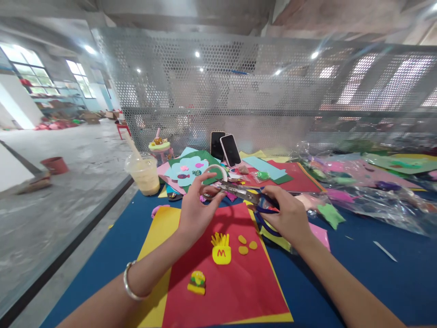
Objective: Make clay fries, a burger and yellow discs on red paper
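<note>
Above the far part of the red sheet (239, 291), the right hand (288, 213) held a pair of scissors (251, 197), its fingers at the dark blue handles and the blades pointing left. Around the scissor tip, the left hand (196, 207) had its thumb and forefinger moderately spread; whether they pinched anything small could not be told. A roll of tape (223, 171) was just beyond the left fingers. Nearer the wearer than both sets of fingers, the red sheet carried yellow fries (221, 255), a small burger (197, 282) and three yellow ovals (243, 250). A yellow sheet (153, 255) showed broadly past its left edge and thinly along its right and near edges. Left of the left fingers, a drink cup (144, 175) stood close to the worktop's (102, 264) edge. Beyond the fingers, coloured paper (297, 177) and two phones (231, 150) left little room before a mesh panel (191, 86). Right of the right fingers lay plastic bags (385, 205); nearer the wearer there, blue worktop spread widely around a white strip (385, 251).
</note>
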{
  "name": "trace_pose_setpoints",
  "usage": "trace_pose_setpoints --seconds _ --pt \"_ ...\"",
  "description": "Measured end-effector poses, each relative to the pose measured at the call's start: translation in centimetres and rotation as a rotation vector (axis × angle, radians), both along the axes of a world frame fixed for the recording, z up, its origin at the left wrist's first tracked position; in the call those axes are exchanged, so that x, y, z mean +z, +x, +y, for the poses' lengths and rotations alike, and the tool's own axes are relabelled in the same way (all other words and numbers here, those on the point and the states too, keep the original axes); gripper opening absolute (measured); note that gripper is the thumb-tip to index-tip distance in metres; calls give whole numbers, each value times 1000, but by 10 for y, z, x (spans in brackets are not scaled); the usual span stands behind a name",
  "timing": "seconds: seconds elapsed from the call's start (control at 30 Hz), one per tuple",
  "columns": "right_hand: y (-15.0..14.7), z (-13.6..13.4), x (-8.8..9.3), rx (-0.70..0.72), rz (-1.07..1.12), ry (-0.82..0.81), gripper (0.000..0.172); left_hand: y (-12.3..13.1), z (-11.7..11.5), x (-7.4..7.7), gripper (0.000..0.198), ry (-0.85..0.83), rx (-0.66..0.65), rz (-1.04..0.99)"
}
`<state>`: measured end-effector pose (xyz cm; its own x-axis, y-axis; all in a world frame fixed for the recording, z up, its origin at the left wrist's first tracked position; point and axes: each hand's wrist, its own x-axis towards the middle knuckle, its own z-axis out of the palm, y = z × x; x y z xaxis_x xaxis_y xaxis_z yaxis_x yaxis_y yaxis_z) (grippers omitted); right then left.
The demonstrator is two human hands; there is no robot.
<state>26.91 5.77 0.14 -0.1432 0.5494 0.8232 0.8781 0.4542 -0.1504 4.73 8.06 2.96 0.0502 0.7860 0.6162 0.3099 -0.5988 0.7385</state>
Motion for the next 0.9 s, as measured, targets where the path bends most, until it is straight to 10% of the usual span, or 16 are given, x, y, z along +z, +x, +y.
trace_pose_setpoints --seconds 0.47,0.9 --pt "-1 -1 1 -49 18 -11 27 -12 12 0 38 365 220 483" --pt "18 11 3 -212 24 22 34 -1 5 11 43 -126 -45 15"
